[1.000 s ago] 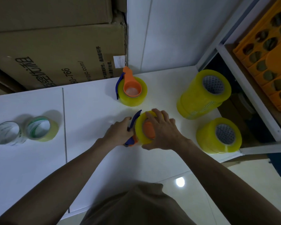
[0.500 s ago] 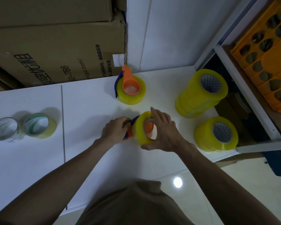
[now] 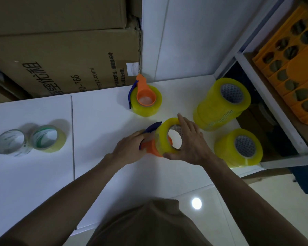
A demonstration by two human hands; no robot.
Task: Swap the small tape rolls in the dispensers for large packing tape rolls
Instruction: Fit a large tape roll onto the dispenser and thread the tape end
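Right hand (image 3: pixel 190 141) curled round a large yellow roll (image 3: pixel 164 137), thumb under it, fingers over the top; roll sits partway over the orange hub. Left hand (image 3: pixel 130 148) grips the orange and blue dispenser (image 3: pixel 149 139) by its handle. Both held just above mid-counter (image 3: pixel 100 174).

Progress, my read: second dispenser (image 3: pixel 144 96) near the back edge already carries a large roll, so one done. This one mid-fit, not seated. Two small rolls (image 3: pixel 28 139) lie near the left edge, look like the removed ones.

Spare large rolls: tall stack (image 3: pixel 219 105) and short stack (image 3: pixel 238 148) along the right edge. Orange crate (image 3: pixel 292 68) on the shelf beyond; contents unclear.
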